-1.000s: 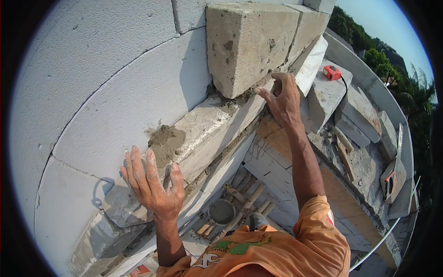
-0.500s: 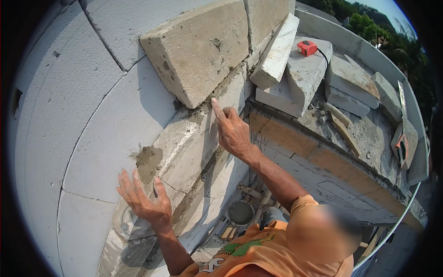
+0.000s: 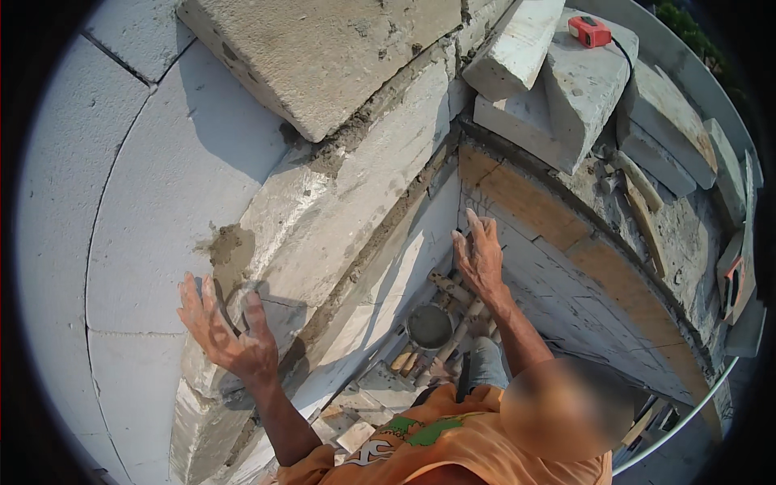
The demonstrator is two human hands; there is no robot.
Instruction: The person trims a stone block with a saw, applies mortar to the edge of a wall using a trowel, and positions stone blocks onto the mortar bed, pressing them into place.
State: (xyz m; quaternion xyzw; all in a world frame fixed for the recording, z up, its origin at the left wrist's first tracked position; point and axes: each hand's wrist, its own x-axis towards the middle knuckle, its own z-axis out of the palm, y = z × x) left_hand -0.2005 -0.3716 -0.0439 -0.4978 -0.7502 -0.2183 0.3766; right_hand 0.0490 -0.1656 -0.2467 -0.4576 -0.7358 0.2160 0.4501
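Observation:
My left hand (image 3: 229, 331), dusty at the fingertips, is open with its fingers spread. It is over the near end of the pale block wall's top course (image 3: 283, 234), just below a patch of wet grey mortar (image 3: 230, 252); whether it touches the wall I cannot tell. My right hand (image 3: 482, 257) hangs in front of the inner corner of the walls, fingers apart and holding nothing. Farther up, a large beige block (image 3: 331, 56) sits on a mortar bed (image 3: 330, 158) along the same course.
Below stands a round bucket of grey mortar (image 3: 429, 326) among bamboo poles (image 3: 461, 330). The ledge at right carries cut blocks (image 3: 594, 89), a red tape measure (image 3: 589, 31), a hammer-like tool (image 3: 645, 222) and a handsaw (image 3: 734, 279). A white hose (image 3: 683, 416) runs at lower right.
My right hand has drawn back from the mortar joint under the beige block, its pointing finger no longer at the joint. My left hand stays spread near the mortar patch. The view has shifted.

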